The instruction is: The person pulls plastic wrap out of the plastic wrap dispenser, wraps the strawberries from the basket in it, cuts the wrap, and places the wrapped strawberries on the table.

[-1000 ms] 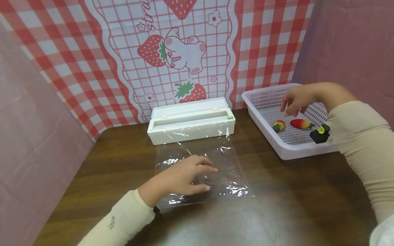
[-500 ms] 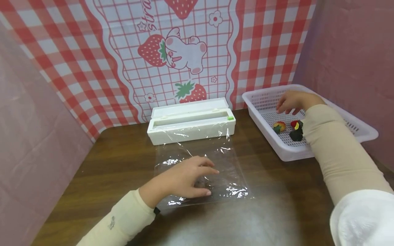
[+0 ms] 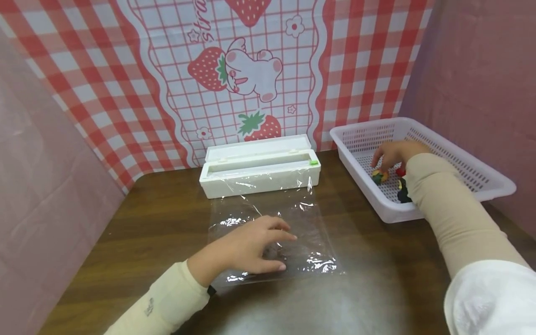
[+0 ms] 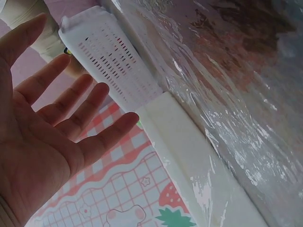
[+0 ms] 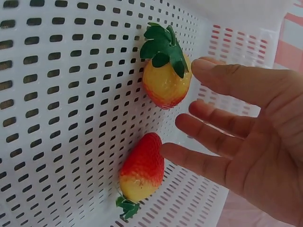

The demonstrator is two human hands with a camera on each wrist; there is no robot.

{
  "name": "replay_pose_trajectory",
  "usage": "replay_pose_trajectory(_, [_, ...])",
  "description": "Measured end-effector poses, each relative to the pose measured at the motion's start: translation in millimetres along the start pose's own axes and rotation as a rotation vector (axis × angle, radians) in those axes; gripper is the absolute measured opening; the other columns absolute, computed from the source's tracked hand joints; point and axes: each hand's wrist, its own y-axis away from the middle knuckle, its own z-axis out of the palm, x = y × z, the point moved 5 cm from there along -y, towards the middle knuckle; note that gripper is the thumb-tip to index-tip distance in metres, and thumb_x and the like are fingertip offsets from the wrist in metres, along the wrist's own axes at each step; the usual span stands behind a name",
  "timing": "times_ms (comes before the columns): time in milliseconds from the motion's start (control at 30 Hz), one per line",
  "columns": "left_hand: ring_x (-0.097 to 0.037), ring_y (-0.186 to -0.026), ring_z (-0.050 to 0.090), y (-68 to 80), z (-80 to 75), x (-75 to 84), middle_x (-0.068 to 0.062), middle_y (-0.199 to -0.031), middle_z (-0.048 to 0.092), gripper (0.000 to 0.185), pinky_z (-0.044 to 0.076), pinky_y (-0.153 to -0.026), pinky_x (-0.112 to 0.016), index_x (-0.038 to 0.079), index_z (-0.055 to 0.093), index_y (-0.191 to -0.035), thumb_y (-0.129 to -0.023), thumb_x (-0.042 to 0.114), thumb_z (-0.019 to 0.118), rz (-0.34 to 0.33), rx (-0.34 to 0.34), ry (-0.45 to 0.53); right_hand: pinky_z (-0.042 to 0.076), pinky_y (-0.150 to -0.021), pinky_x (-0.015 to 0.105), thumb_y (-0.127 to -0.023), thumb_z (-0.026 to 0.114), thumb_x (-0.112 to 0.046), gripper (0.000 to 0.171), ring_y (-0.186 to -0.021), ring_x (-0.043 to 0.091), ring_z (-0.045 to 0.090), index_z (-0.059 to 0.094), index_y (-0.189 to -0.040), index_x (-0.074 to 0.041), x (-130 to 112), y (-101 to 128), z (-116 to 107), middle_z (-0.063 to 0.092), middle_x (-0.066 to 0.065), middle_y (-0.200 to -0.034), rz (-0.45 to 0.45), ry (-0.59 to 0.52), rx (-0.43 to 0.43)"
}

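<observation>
Staged home-style tabletop booth, strawberry-print checked backdrop (image 3: 234, 74), pink side drapes (image 3: 477, 70), wooden table (image 3: 377, 279)

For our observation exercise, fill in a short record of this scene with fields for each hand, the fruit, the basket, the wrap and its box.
left hand: rests flat, fingers spread, on the plastic wrap
right hand: inside the basket, fingers open, reaching at the strawberries, gripping neither
strawberries: two; yellowish strawberry and redder strawberry lie on the basket floor
basket: white, perforated, on the table's right side
plastic wrap: clear sheet lying on the brown table, running from the box
box: white wrap dispenser, lid open, behind the sheet
</observation>
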Motion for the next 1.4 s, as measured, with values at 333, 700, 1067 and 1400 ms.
replay_pose_trajectory(333, [-0.021,-0.119,0.052,-0.8,6.7,-0.9,-0.008,-0.129,0.057,0.053,0.041,-0.104,-0.033,0.012,0.063,-0.128,-0.085,0.041,0.073,0.040,0.037,-0.013,0.056,-0.075,0.049,-0.080,0.071,0.000,0.042,-0.097,0.041,0.054,0.061,-0.121,0.002,-1.2,-8.3,8.3,0.048,0.030,-0.119,0.045,-0.047,-0.061])
replay_pose_trajectory(700, [-0.021,-0.117,0.053,-1.6,4.9,-0.4,-0.009,-0.127,0.058,0.051,0.042,-0.102,-0.032,0.011,0.065,-0.126,-0.085,0.040,0.073,0.049,0.037,-0.008,0.049,-0.067,0.036,-0.080,0.076,-0.005,0.036,-0.084,0.028,0.058,0.063,-0.113,-0.001,-2.6,-6.2,9.1,0.059,0.018,-0.096,0.079,0.027,-0.053])
replay_pose_trajectory(1067, [-0.021,-0.119,0.053,0.3,6.2,-0.8,-0.009,-0.128,0.058,0.048,0.039,-0.105,-0.031,0.011,0.065,-0.125,-0.085,0.039,0.073,0.045,0.031,0.001,0.049,-0.074,0.042,-0.082,0.076,-0.013,0.040,-0.085,0.027,0.060,0.061,-0.117,0.000,-0.5,-7.8,7.8,0.060,0.016,-0.096,0.076,0.017,-0.056])
replay_pose_trajectory(1400, [-0.021,-0.118,0.053,-0.2,3.9,0.1,-0.008,-0.127,0.058,0.044,0.040,-0.105,-0.031,0.012,0.067,-0.122,-0.086,0.036,0.073,0.051,0.032,-0.005,0.056,-0.080,0.044,-0.085,0.073,-0.008,0.045,-0.089,0.028,0.062,0.054,-0.120,0.012,-5.2,1.5,-12.4,0.060,0.026,-0.104,-0.095,-0.046,0.063])
